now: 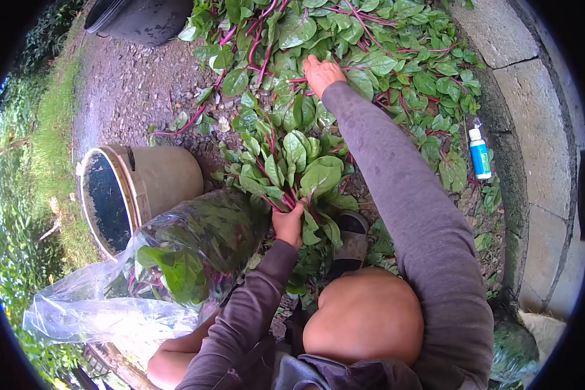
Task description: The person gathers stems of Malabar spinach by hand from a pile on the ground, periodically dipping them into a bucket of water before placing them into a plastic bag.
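My left hand is closed around the lower stems of a bunch of Malabar spinach, its green leaves fanning out away from me. Farther forward, my right hand reaches into a large pile of the same leafy purple-stemmed greens. Its fingers are curled down at a purple stem, and the fingertips are partly hidden. Beside my left forearm lies a clear plastic bag with leafy greens inside, its mouth toward the lower left.
A pale bucket lies tipped on its side at the left. A dark container is at the top left. On the right, a white-and-blue bottle lies near a concrete block edge. A sandaled foot is beside the bunch.
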Demonstrator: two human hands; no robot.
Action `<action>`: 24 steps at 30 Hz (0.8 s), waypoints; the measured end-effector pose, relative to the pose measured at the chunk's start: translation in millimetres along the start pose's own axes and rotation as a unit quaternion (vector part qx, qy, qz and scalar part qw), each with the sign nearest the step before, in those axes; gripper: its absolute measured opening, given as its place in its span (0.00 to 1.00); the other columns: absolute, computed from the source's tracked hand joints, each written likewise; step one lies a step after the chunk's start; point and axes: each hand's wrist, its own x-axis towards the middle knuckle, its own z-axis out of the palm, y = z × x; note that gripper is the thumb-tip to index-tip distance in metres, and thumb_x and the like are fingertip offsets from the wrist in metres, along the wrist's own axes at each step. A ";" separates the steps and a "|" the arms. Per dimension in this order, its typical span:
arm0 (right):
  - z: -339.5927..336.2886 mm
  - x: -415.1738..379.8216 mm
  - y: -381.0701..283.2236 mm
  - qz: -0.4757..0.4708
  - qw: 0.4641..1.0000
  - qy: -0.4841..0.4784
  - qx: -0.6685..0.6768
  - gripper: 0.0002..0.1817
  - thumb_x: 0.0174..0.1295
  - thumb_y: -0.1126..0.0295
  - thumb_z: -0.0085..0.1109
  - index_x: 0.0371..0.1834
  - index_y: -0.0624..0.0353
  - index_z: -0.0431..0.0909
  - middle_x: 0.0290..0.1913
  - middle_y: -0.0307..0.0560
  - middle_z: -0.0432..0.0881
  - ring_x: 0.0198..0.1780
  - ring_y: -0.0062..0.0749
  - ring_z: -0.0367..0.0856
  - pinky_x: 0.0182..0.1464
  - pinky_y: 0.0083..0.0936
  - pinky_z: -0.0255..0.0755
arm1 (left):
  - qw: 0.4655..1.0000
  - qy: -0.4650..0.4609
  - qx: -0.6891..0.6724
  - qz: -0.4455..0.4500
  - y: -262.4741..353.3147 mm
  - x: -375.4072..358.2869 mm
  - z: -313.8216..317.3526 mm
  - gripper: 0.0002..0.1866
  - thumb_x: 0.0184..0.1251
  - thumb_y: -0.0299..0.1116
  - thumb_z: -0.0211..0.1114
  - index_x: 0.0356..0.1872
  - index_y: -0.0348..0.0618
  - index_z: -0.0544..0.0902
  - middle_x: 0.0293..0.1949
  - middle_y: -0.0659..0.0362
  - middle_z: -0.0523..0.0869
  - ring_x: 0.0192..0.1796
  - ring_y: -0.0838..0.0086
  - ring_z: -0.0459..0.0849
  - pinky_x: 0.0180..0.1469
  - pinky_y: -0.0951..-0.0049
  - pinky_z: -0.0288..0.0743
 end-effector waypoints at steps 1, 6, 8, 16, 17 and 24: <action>0.0 -2.1 0.5 0.002 1.000 -0.009 -0.010 0.05 0.55 0.74 0.49 0.30 0.59 0.75 0.39 0.51 0.76 0.36 0.45 0.81 0.38 0.40 0.75 | 1.000 0.004 -0.004 -0.004 3.0 -1.6 0.7 0.27 0.53 0.18 0.68 0.56 0.36 0.71 0.49 0.57 0.81 0.48 0.71 0.80 0.53 0.70 0.72; 0.8 -49.4 4.4 -0.049 0.995 -0.082 -0.023 0.07 0.57 0.73 0.49 0.32 0.58 0.78 0.44 0.47 0.76 0.40 0.39 0.80 0.42 0.37 0.73 | 1.000 -0.013 -0.013 -0.010 2.1 1.5 -3.8 0.26 0.53 0.18 0.68 0.55 0.37 0.72 0.48 0.57 0.81 0.47 0.71 0.81 0.51 0.70 0.74; -10.8 -84.8 15.9 -0.072 0.995 -0.063 0.013 0.06 0.55 0.72 0.51 0.31 0.57 0.78 0.45 0.45 0.74 0.46 0.37 0.77 0.44 0.36 0.72 | 1.000 -0.016 -0.017 -0.003 2.9 1.3 -1.9 0.25 0.53 0.18 0.68 0.54 0.37 0.72 0.48 0.57 0.82 0.46 0.71 0.81 0.51 0.70 0.74; -85.1 -229.7 61.4 0.086 0.971 0.041 0.220 0.08 0.47 0.77 0.62 0.31 0.53 0.80 0.41 0.42 0.73 0.38 0.34 0.76 0.40 0.28 0.72 | 1.000 -0.013 0.005 0.020 -5.8 5.2 -6.9 0.18 0.58 0.22 0.66 0.50 0.38 0.76 0.44 0.58 0.84 0.41 0.73 0.83 0.44 0.70 0.78; -81.6 -246.7 64.8 0.126 0.958 0.042 0.253 0.07 0.49 0.77 0.61 0.32 0.53 0.80 0.40 0.42 0.74 0.37 0.34 0.77 0.39 0.27 0.72 | 1.000 -0.017 0.005 0.023 -7.6 6.6 -6.8 0.18 0.58 0.22 0.66 0.50 0.38 0.76 0.44 0.58 0.84 0.42 0.72 0.83 0.45 0.70 0.78; -18.9 -261.9 58.1 0.411 0.841 -0.024 0.350 0.13 0.54 0.62 0.66 0.40 0.53 0.79 0.29 0.41 0.77 0.34 0.34 0.78 0.37 0.29 0.72 | 0.999 -0.016 0.030 0.019 1.5 -3.4 5.1 0.20 0.55 0.19 0.68 0.50 0.38 0.74 0.45 0.58 0.83 0.43 0.73 0.82 0.48 0.71 0.76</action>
